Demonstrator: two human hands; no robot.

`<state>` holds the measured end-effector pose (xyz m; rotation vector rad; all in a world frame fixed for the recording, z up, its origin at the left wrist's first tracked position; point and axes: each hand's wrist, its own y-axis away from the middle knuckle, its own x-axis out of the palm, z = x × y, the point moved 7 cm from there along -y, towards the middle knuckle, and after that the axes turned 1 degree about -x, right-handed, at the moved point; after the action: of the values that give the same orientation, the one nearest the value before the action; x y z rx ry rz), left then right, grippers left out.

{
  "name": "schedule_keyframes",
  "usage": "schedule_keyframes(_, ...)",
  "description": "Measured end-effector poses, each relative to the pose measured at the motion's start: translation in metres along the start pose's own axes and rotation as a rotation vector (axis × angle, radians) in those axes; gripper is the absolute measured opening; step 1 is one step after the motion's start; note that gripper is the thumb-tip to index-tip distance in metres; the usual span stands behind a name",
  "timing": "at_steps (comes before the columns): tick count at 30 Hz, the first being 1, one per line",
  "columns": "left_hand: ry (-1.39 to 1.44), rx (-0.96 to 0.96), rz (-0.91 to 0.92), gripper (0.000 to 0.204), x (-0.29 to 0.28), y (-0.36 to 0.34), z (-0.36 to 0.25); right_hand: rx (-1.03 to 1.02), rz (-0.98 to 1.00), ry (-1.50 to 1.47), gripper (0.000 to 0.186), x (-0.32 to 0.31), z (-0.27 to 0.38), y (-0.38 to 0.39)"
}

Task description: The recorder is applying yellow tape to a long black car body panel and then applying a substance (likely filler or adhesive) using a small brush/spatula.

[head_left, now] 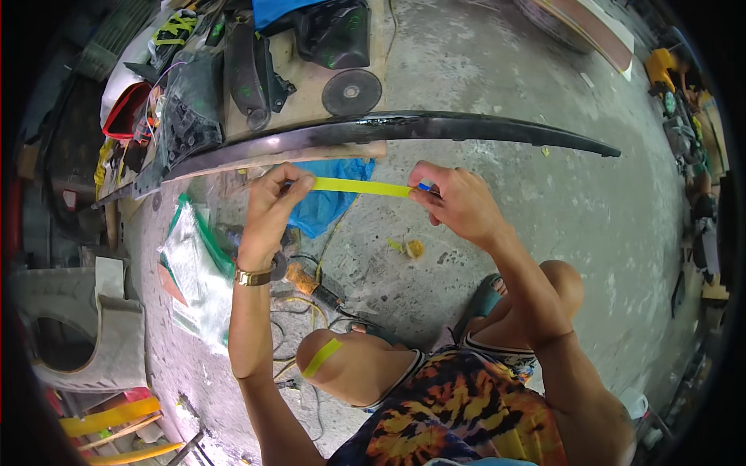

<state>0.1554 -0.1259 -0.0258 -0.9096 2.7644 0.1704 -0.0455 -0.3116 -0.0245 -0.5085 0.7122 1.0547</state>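
A strip of bright yellow tape (361, 186) runs taut between my two hands. Fingers and thumb of my left hand (272, 203) pinch its left end. The other end is pinched in my right hand (464, 203), where a small blue object (424, 187) peeks out between the fingers; its kind I cannot make out. Just beyond the hands lies a long, curved black trim piece (420, 126), with its left part over a wooden board. A second yellow tape strip (322, 357) is stuck on my left knee.
A black disc (351, 92) and dark plastic parts (249, 74) sit on the board. Below it are a blue plastic bag (322, 203) and a clear bag with green edges (194, 268). An orange-and-black power tool (311, 285) and cables lie by my left foot. A grey panel (101, 334) stands left.
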Motion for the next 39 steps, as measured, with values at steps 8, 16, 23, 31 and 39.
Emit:
schedule_keyframes(8, -0.364, 0.489, -0.272, 0.005, -0.01, 0.052, -0.081, -0.115, -0.073, -0.266, 0.009, -0.004, 0.034, -0.002)
schedule_keyframes(16, -0.651, 0.567, -0.246, 0.014, -0.019, 0.129, -0.16, 0.191, 0.044, -1.083, 0.011, -0.039, -0.009, 0.018)
schedule_keyframes(23, -0.848, 0.351, -0.041, 0.009, -0.02, 0.111, -0.118, -0.538, 0.066, 0.318, 0.042, -0.089, 0.125, -0.08)
schedule_keyframes(31, -0.75, 0.375, 0.032, 0.011, 0.015, 0.107, -0.104, -0.594, 0.282, 0.66, 0.024, 0.03, 0.097, -0.213)
schedule_keyframes(39, -0.718, 0.37, 0.043, 0.01, 0.026, 0.098, -0.092, -0.581, 0.132, 0.611, 0.017, 0.045, 0.091, -0.222)
